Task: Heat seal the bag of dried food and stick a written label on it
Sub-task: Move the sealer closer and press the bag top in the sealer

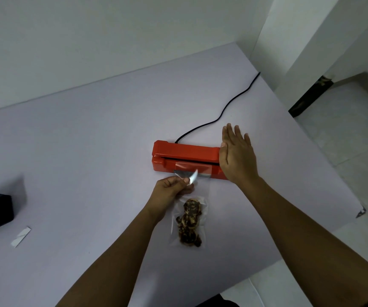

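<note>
Left hand point(171, 187) pinches bag point(201, 191); right hand point(237, 156) covers sealer point(185, 151).

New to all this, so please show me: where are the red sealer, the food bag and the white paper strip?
red sealer point(185, 149), head view, on its top lid.
food bag point(188, 222), head view, on its filled lower part.
white paper strip point(21, 236), head view, on its middle.

No legible text, labels or numbers anywhere.

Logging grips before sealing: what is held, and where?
The left hand pinches the clear bag at its left edge, beside the red sealer. The right hand holds nothing, lying flat on the sealer's end.
</note>
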Motion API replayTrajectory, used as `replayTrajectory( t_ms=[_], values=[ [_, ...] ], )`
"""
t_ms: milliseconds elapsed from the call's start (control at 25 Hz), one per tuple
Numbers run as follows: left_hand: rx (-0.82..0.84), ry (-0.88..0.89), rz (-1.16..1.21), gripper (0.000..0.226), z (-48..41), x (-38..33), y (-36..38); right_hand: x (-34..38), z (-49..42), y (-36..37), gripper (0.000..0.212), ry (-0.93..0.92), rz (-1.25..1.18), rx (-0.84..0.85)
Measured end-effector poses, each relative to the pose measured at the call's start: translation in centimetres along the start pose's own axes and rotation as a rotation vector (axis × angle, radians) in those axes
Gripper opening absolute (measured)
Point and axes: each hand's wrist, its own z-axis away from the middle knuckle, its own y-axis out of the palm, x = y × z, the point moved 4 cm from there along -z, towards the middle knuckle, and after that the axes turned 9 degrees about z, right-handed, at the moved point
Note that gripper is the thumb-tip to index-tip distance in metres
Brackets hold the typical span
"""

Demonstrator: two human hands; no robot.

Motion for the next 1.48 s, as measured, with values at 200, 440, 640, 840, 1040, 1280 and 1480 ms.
replayTrajectory(
  t_ms=[200, 440, 640, 840, 1040, 1280, 1480],
  values=[
    [0.000, 0.016, -0.018, 0.030, 0.2, -0.2, 0.2, 0.0, 0.1, -0.1, 0.058, -0.006, 0.004, 0.006],
    [0.003, 0.027, -0.021, 0.029, 0.5, -0.3, 0.3, -0.1, 0.1, -0.8, 0.058, -0.049, 0.013, 0.059],
    [0.008, 0.023, -0.023, 0.028, 0.5, -0.7, 0.4, 0.3, 0.1, -3.0, 0.054, -0.114, -0.091, 0.032],
    [-0.012, 0.013, -0.073, 0.024, 0.6, -1.0, 0.4, 1.6, 0.7, -8.2, 0.060, -0.301, -0.212, 0.073],
    [-0.034, -0.001, -0.047, 0.028, 0.9, -1.5, 0.9, 0.1, 1.3, -11.4, 0.057, -0.284, -0.158, 0.024],
    [-0.074, 0.026, -0.103, 0.024, 1.3, -1.9, 1.1, 3.3, 0.5, -14.2, 0.055, -0.343, -0.360, -0.085],
    [-0.080, 0.066, -0.127, 0.026, 1.9, -2.3, 1.3, 9.0, -1.4, -15.6, 0.048, -0.372, -0.679, -0.079]
  ],
)
